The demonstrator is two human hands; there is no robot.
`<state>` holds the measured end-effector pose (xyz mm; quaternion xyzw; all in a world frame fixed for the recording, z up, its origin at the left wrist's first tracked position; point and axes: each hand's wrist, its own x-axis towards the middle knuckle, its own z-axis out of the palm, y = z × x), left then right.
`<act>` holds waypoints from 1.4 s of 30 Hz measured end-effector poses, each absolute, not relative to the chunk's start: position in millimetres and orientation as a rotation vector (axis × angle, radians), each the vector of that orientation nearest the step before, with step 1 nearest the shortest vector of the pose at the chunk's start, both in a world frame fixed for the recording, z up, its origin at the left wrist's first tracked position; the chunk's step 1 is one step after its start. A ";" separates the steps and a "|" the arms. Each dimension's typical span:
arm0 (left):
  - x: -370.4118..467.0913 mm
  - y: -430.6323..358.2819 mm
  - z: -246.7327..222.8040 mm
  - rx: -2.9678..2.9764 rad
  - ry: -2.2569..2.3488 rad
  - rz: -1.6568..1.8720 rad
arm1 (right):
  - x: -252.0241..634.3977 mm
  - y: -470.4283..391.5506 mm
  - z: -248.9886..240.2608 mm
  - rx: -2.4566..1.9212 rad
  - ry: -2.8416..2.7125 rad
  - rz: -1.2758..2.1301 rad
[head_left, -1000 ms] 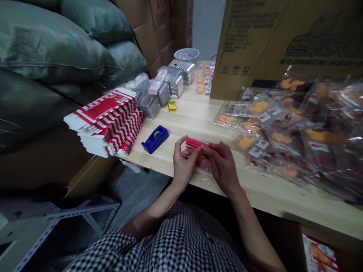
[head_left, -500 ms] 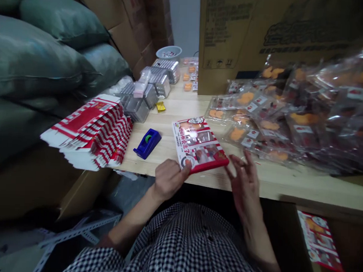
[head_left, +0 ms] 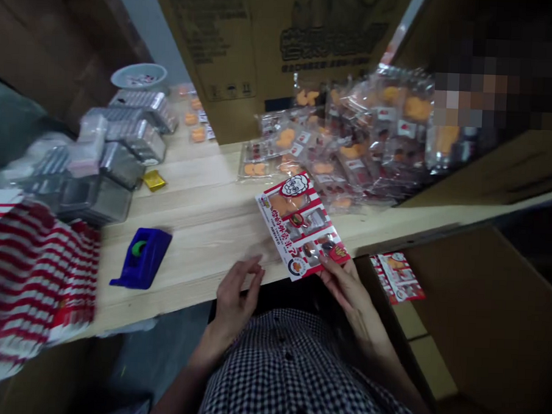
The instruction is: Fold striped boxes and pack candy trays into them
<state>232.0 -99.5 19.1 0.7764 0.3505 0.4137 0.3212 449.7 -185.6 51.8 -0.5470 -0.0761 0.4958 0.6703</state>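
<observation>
Head view suggests a handling step: right hand pinching the box, left hand unclear, next move needing steadiness.

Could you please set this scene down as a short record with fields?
Right hand: grips the near edge of a red-and-white windowed box
Left hand: apart from the box, fingers loosely curled, nothing visible in it
Tape dispenser: blue, green roll inside, on the table left of the box
Far left: red-and-white striped packaging, stacked
Back left: clear plastic cases, yellow packet beside them
Beyond the box: heap of clear bagged pieces, some orange
Lower right: similar printed boxes inside an open carton
</observation>
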 end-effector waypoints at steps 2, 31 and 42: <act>245.6 -93.1 22.3 1.825 1.046 1.126 | 454.9 -198.8 48.8 -1.246 -0.152 1.121; 329.1 -59.5 6.3 1.491 0.942 0.517 | 614.9 -423.0 32.5 -1.306 -0.021 0.658; 328.6 -62.3 -6.1 1.474 0.925 0.464 | 608.8 -401.7 19.7 -1.216 -0.079 0.837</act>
